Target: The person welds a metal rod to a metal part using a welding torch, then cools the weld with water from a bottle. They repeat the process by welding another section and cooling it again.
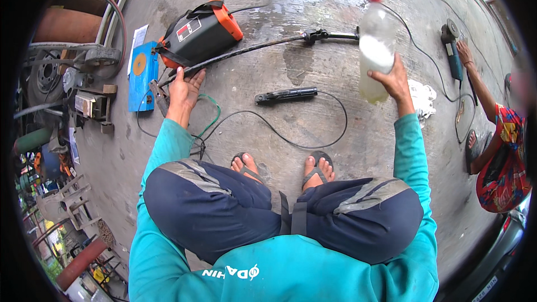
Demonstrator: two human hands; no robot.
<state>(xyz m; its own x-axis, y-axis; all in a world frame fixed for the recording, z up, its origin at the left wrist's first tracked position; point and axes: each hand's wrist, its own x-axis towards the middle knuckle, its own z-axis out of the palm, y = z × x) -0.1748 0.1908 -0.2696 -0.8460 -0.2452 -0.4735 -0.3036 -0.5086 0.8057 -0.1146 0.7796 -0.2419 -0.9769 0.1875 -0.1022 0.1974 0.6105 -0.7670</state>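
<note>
My left hand (pixel 187 94) is at the near left end of a long dark metal shaft (pixel 251 48), thumb and fingers against it, palm partly up. This shaft slants up to the right and has a universal joint (pixel 318 34); its far end reaches the bottle. My right hand (pixel 394 80) grips a clear plastic bottle (pixel 376 45) with a red cap, held upright, whitish in the middle and yellowish at the base. Between my hands an electrode holder (pixel 286 95) lies on the concrete with its black cable looping. Beside my left hand is a clamp (pixel 159 98).
A black and orange welding machine (pixel 207 31) stands beyond the shaft, next to a blue box (pixel 144 75). White cloth (pixel 420 100) lies right of my right hand. Farther right, another person's hand (pixel 465 53) is at an angle grinder (pixel 452 50). Cables cross the floor; metal frames crowd the left.
</note>
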